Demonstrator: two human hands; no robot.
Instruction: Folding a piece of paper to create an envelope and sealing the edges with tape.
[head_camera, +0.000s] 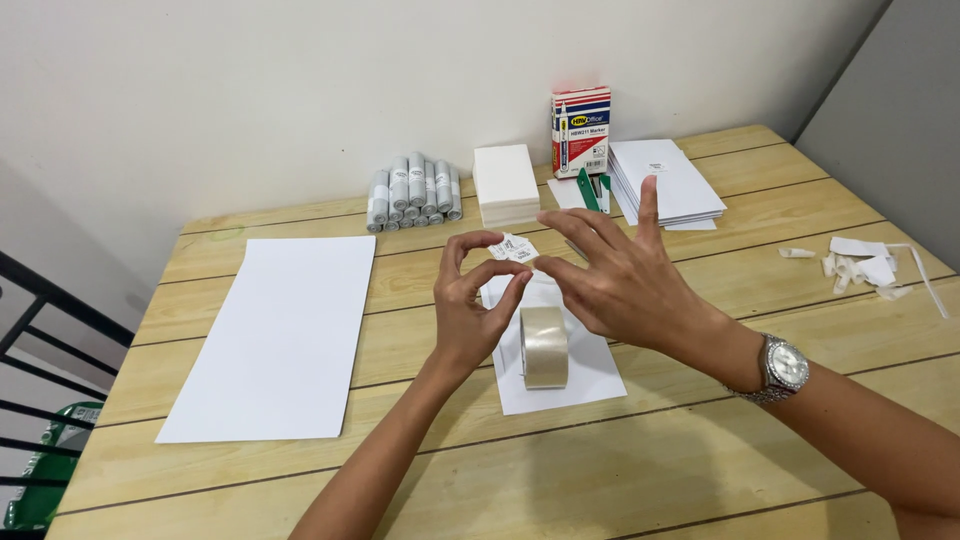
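On the wooden worktop (700, 470) I see a white sheet (590, 375) at its centre, and on that sheet a roll of clear tape (545, 347) stands on edge, its flat faces toward three and nine o'clock. Above the roll, at twelve o'clock from it, my left hand (470, 305) pinches the near end of a small printed paper slip (515, 248) between thumb and forefinger. My right hand (615, 275), fingers spread, meets the slip from three o'clock with thumb and forefinger, so both hands share it.
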